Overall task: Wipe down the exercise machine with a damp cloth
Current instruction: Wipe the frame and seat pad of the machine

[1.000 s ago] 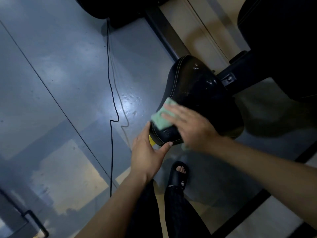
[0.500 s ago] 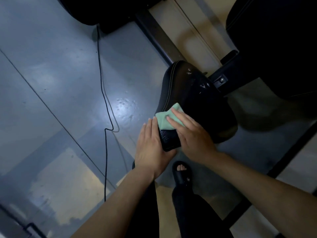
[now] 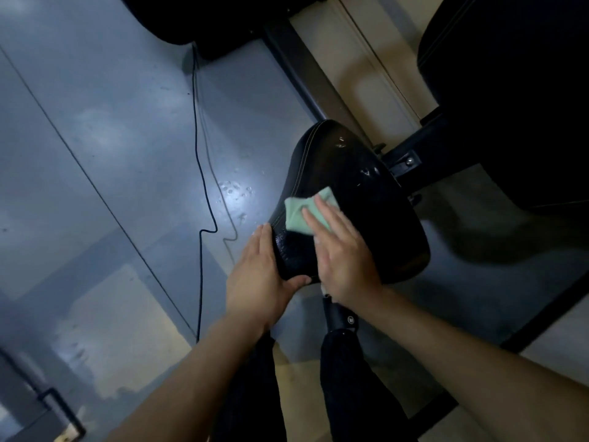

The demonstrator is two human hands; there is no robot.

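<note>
Fingers on your right hand [image 3: 345,250] lie straight and flat, pressing the green cloth [image 3: 302,213] onto the top of the black seat [image 3: 360,199]. You're not pinching it; a flat palm spreads the pressure, so more fabric stays in contact w/ the vinyl. Approx. half the cloth sticks out past your fingertips, twd the seat's left edge.

Your left hand [image 3: 258,279] sits against the near-left side of the seat, fingers straight and close together along the stitched rim, thumb hooked under the near edge. Looks like a brace: the seat sits on a post, so steadying it likely stops it twisting while you rub.

Task-wise, you're mid-wipe on the saddle. Surface near the cloth shines wet, and glints further up suggest that part's been covered too, though the light is too dim to be sure. Rest of the machine frame [image 3: 411,161], at upper right, prob. awaits its turn.

Other stuff: a black cable [image 3: 199,173] runs across the grey floor [image 3: 95,122] left of the seat, w/ a few wet marks close by. Your sandalled foot [image 3: 339,317] is right below the seat. Watch the cable if you step round to reach the far side.
</note>
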